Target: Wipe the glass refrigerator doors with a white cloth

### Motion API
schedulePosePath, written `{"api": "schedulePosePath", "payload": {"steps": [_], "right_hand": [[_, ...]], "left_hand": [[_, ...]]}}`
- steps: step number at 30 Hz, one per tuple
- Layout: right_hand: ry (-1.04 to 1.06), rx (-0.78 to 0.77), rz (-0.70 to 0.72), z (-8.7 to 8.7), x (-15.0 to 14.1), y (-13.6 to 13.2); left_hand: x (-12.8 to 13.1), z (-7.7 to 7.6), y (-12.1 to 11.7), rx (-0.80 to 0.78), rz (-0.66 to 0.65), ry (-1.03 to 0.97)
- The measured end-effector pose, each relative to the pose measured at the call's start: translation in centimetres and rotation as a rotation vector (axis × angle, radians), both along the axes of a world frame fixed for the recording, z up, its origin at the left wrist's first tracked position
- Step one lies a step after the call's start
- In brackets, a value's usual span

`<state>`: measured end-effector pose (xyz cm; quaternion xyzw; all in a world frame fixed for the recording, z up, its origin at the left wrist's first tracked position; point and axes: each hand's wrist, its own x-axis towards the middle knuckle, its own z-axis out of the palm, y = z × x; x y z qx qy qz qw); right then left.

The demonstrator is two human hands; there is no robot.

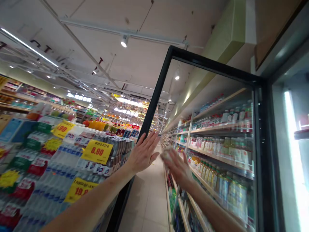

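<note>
A glass cooler door (212, 69) with a black frame stands swung open in front of me. My left hand (144, 153) lies flat along the door's left frame bar, fingers stretched out and holding nothing. To the right of it, my right hand (180, 169) is at the glass pane, smeared by motion. Under its fingers is a crumpled pale cloth (169, 155), partly hidden and blurred. Through the pane I see shelves of bottled drinks (213, 175).
At the right is the lit cooler interior (291, 161). Stacked packs of bottled water (58, 174) with yellow price signs (97, 151) line the left side. A tiled aisle floor (148, 201) runs ahead between the stacks and the shelves.
</note>
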<state>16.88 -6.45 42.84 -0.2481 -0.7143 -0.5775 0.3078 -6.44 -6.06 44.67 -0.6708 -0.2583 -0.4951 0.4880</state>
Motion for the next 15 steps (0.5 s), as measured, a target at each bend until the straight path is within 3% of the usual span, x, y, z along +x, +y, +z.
{"api": "schedulePosePath", "payload": {"steps": [3, 5, 7, 10, 11, 13, 15], "right_hand": [[0.562, 0.108, -0.061, 5.8, 2.0, 0.5], [0.64, 0.106, -0.083, 6.6, 2.4, 0.7], [0.494, 0.076, -0.08, 3.4, 1.9, 0.6], [0.171, 0.023, -0.016, -4.5, 0.7, -0.1], [0.084, 0.003, 0.005, -6.4, 0.7, -0.3], [0.085, -0.013, -0.019, -7.3, 1.3, -0.4], [0.285, 0.037, -0.052, -4.7, 2.8, -0.2]], "left_hand": [[0.5, -1.5, 0.4, -0.018, -0.012, 0.061], [1.1, -2.2, 0.5, -0.055, -0.01, -0.005], [1.9, -3.2, 0.6, -0.099, 0.002, -0.057], [3.1, -5.5, 1.1, -0.149, 0.016, -0.05], [3.4, -6.3, 1.3, -0.159, 0.02, -0.046], [4.1, -7.7, 1.9, -0.172, 0.03, -0.062], [4.5, -8.4, 2.3, -0.177, 0.037, -0.087]]}}
